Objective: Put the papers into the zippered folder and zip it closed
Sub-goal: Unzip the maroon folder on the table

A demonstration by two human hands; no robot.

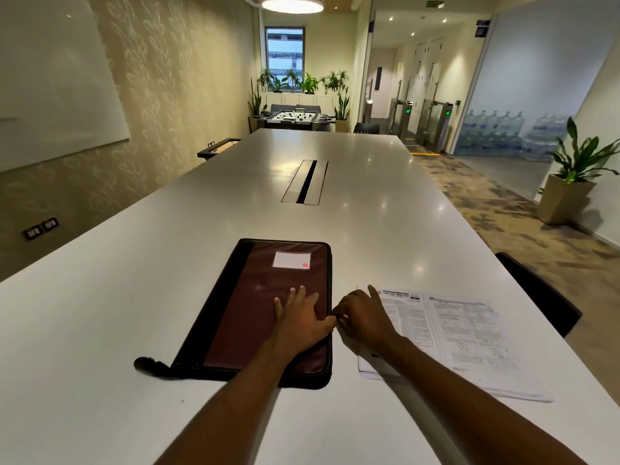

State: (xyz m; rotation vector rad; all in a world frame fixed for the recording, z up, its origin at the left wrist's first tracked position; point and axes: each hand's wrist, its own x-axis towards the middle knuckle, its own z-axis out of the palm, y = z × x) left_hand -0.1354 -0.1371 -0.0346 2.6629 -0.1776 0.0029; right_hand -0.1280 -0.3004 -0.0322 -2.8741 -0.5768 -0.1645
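Round ceiling lamp (pixel 292 3) glaring, soft reflections on table (pixel 369 203), wide-angle bowing at edges

head-worn view, forward-down, near table (pixel 167 297)

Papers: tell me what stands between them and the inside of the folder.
The papers lie on the table beside the folder, which lies closed. Its cover blocks entry; the left hand presses on it, the right hand at its edge.

Folder (pixel 268 307) lies on table (pixel 369 229), papers (pixel 463 330) apparently just right.
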